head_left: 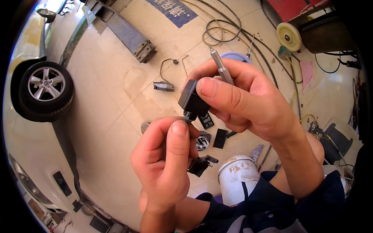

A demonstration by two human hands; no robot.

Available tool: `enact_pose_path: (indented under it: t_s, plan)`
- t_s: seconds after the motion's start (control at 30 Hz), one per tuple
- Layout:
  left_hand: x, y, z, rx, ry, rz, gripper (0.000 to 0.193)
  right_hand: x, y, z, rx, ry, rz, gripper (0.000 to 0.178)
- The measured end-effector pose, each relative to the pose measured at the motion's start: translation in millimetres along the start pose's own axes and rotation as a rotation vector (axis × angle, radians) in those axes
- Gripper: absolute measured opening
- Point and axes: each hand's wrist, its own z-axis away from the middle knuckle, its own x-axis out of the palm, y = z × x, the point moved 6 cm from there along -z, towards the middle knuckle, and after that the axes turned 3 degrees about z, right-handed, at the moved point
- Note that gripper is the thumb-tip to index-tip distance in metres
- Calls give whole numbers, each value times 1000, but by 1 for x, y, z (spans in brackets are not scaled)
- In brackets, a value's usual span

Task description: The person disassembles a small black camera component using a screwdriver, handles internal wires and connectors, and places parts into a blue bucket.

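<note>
My right hand [252, 99] grips a small black plastic housing [190, 97] between thumb and fingers. A silver metal screwdriver [220, 66] rests across the same fingers, its tip pointing up and away. Below the housing, my left hand [165, 155] pinches thumb to fingers at the short dark stem [188, 115] at its lower end. Whether that stem is a separate piece cannot be made out. On the floor beneath lie a black bit case [206, 121], a round metal part [203, 141], a black rectangular piece [220, 138] and a black bracket-like part [199, 166], partly hidden by my left hand.
A car with a wheel [46, 91] stands at left. A grey lift arm [126, 35] reaches in from the top. Hoses [233, 27] loop across the tiled floor. Near my right forearm stands a white bucket [237, 178]. A grey part with a cable [163, 86] lies ahead.
</note>
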Motion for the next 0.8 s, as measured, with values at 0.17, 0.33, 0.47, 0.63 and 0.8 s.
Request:
enact_pose_path:
  t_s: [0.17,0.33,0.47,0.63,0.8]
  plan:
    - [2,-4,2,-78,-77,166,25,0,-2,-1,-12,-27,-1,31]
    - [-1,-6,4,-62,-93,175,24,2,1,-1,23,-33,39,31]
    - [1,-3,4,-53,-95,179,23,0,2,-2,31,-22,51,34]
    - [2,-3,5,-69,-121,187,23,-4,6,-1,78,21,112,39]
    - [2,-3,4,-33,-147,207,25,-2,9,-3,85,1,109,41]
